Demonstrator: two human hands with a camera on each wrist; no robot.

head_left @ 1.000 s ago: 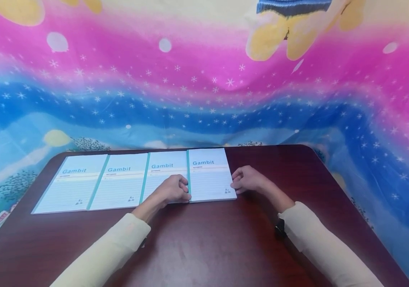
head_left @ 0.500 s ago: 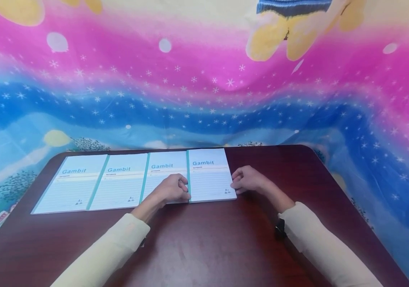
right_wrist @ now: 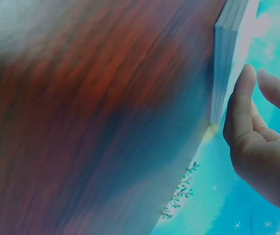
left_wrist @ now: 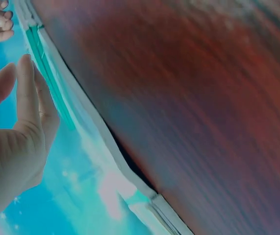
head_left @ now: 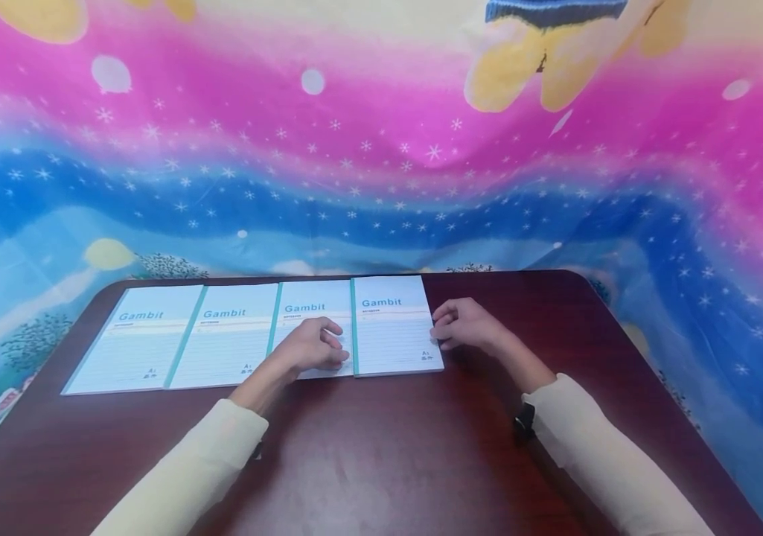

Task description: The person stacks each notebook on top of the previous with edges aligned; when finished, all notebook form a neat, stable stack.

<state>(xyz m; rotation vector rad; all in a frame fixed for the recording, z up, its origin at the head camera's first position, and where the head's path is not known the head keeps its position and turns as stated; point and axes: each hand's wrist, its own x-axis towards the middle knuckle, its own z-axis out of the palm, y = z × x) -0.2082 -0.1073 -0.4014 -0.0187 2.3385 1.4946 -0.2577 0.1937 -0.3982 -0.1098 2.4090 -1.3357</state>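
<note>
Several white Gambit notebooks with green spines lie flat in a row, edge to edge. My left hand (head_left: 304, 346) hovers over the lower part of the third notebook (head_left: 310, 294), fingers loosely bent with nothing between them. Just right of it is the spine of the rightmost notebook (head_left: 394, 335). At that notebook's right edge is my right hand (head_left: 467, 327), its fingertips close beside the edge and its fingers loosely curved. The right wrist view shows the layered page edge of the notebook (right_wrist: 225, 63) near the fingertips. No object is in either hand.
The row continues left with the second notebook (head_left: 223, 342) and the leftmost notebook (head_left: 133, 342). They lie along the far side of a dark red-brown wooden table (head_left: 368, 454). A colourful printed cloth (head_left: 381, 171) hangs behind and around the table.
My left hand has moved left, off the rightmost notebook's spine edge. My right hand has drawn back and up very slightly at the right edge. The notebooks stay in their row.
</note>
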